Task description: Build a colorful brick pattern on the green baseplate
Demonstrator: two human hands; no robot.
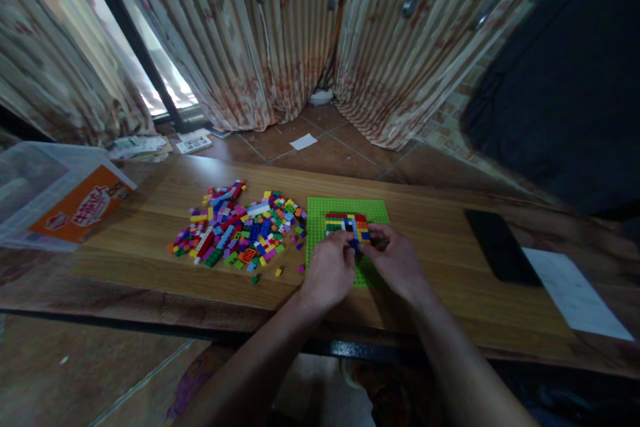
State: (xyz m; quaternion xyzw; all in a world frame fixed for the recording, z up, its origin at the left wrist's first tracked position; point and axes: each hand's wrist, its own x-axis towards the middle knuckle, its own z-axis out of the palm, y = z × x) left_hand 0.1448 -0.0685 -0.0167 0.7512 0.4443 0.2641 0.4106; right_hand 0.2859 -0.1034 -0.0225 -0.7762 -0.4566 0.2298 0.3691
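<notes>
Both hands are held together over the near half of the baseplate (317, 240), which is laid flat at the middle of the table (150, 260). The left hand (327, 272) is curled, with thumb and fingers drawn in to a narrow pinch at its 1 o'clock. The right hand (396, 260) is curled likewise, its fingertips closed toward its 9 o'clock. No gap is seen between the two pinches. A small blue brick (355, 242) is gripped there and touched by fingertips of both hands; how much of the hold is borne by each hand cannot be told.

The blue brick is found at the 6 o'clock edge of the build (345, 221), a flat patch of red, yellow, green and blue rows pressed onto the baseplate. Whether it is already seated there cannot be made out.

A pile (240, 230) of loose coloured bricks is spread at the baseplate's 9 o'clock, just beside it, with a few strays toward 7 o'clock. A phone (500, 245) is laid well apart at 3 o'clock, and a paper (575, 293) touches it at its 4 o'clock. A clear box (30, 193) with an orange label is seen at the table's far 9 o'clock end.
</notes>
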